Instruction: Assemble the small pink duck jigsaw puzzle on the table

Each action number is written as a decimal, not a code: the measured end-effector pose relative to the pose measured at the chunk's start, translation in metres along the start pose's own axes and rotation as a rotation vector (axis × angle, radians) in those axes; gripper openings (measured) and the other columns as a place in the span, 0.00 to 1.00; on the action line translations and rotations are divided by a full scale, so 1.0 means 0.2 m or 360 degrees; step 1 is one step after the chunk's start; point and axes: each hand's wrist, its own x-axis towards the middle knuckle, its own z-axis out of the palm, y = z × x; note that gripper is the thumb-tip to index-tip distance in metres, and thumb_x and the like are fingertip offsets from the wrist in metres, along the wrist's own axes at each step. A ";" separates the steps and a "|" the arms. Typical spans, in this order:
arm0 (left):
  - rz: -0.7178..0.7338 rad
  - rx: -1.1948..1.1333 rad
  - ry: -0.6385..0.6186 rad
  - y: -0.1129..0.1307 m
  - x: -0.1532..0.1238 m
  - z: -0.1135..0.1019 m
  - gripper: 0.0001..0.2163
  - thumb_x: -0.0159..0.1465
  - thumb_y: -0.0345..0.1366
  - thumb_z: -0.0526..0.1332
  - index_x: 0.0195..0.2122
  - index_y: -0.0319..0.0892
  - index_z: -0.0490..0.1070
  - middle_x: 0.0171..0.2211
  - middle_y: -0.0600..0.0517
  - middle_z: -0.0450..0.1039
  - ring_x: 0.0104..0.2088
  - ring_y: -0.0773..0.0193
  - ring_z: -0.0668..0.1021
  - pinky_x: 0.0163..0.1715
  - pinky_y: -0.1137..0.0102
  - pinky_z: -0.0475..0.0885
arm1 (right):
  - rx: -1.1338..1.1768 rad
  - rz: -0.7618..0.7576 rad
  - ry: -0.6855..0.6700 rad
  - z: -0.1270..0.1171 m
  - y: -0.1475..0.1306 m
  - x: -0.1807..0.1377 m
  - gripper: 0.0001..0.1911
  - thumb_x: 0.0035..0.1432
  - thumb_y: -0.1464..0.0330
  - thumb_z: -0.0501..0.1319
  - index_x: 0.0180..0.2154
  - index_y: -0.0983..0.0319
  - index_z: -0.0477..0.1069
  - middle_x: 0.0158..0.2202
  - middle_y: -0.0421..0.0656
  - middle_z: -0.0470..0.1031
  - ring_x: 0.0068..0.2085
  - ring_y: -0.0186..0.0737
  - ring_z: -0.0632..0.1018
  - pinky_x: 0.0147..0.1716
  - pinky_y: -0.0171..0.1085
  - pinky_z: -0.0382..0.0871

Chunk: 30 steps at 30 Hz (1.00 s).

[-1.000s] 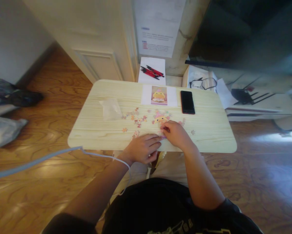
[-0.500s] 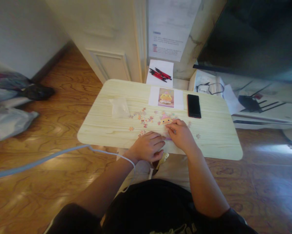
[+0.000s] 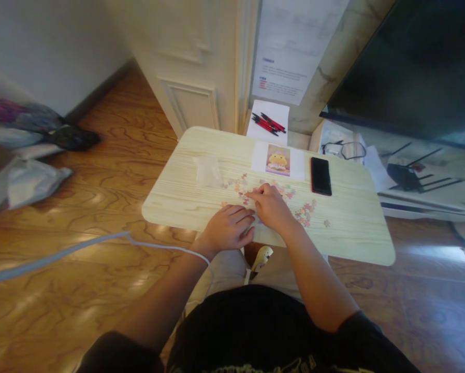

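My right hand reaches over the middle of the table, its index finger stretched to a loose pile of small jigsaw puzzle pieces; no piece shows in its grasp. Partly covered by this hand is a cluster of pastel puzzle pieces. Another heap of puzzle pieces lies right of the wrist, with a single piece apart from it. My left hand rests at the near table edge, fingers loosely extended and holding nothing visible. A sheet with a printed picture of a yellow figure lies beyond the pieces.
On the pale wooden table are a clear plastic bag and a black phone. Red-and-black pens lie on paper behind it. A light cable runs from the left to my left wrist.
My right hand has moved left from the assembled-looking pieces to the loose pile, uncovering the heap on the right. The left hand stays near the table edge. The view has shifted slightly.
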 end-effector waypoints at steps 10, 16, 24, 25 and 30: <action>-0.0205 -0.0024 0.0015 -0.04 -0.05 0.00 0.09 0.68 0.38 0.61 0.44 0.43 0.78 0.51 0.45 0.79 0.50 0.53 0.79 0.52 0.56 0.75 | 0.0005 0.0041 0.0019 -0.04 -0.02 -0.08 0.19 0.67 0.75 0.57 0.52 0.58 0.81 0.47 0.50 0.73 0.50 0.50 0.72 0.55 0.48 0.69; -0.0233 -0.0058 0.0036 -0.04 -0.04 0.00 0.11 0.67 0.35 0.61 0.48 0.43 0.78 0.51 0.44 0.79 0.50 0.53 0.79 0.52 0.55 0.75 | -0.0027 0.0070 0.0097 -0.07 0.00 -0.08 0.20 0.68 0.74 0.57 0.55 0.57 0.80 0.46 0.50 0.73 0.49 0.49 0.73 0.54 0.48 0.70; -0.0333 -0.0098 0.0047 -0.04 -0.04 0.02 0.13 0.67 0.31 0.60 0.50 0.43 0.77 0.53 0.44 0.78 0.53 0.51 0.77 0.54 0.54 0.74 | 0.0003 0.0073 0.0101 -0.09 0.01 -0.04 0.18 0.66 0.75 0.58 0.51 0.60 0.82 0.46 0.49 0.73 0.50 0.48 0.74 0.56 0.46 0.69; -0.0338 -0.0112 0.0049 -0.05 -0.04 0.02 0.13 0.67 0.31 0.60 0.50 0.43 0.77 0.54 0.44 0.78 0.53 0.52 0.77 0.54 0.54 0.74 | 0.0014 0.0066 0.0135 -0.10 0.01 0.00 0.18 0.66 0.75 0.58 0.52 0.60 0.82 0.46 0.50 0.74 0.50 0.48 0.74 0.56 0.45 0.69; -0.0381 -0.0156 0.0092 -0.05 -0.04 0.02 0.10 0.69 0.31 0.60 0.48 0.43 0.78 0.53 0.45 0.78 0.53 0.53 0.77 0.55 0.54 0.74 | 0.0029 0.0039 0.0127 -0.06 0.03 0.31 0.21 0.68 0.76 0.55 0.56 0.60 0.80 0.49 0.50 0.74 0.52 0.47 0.75 0.58 0.44 0.67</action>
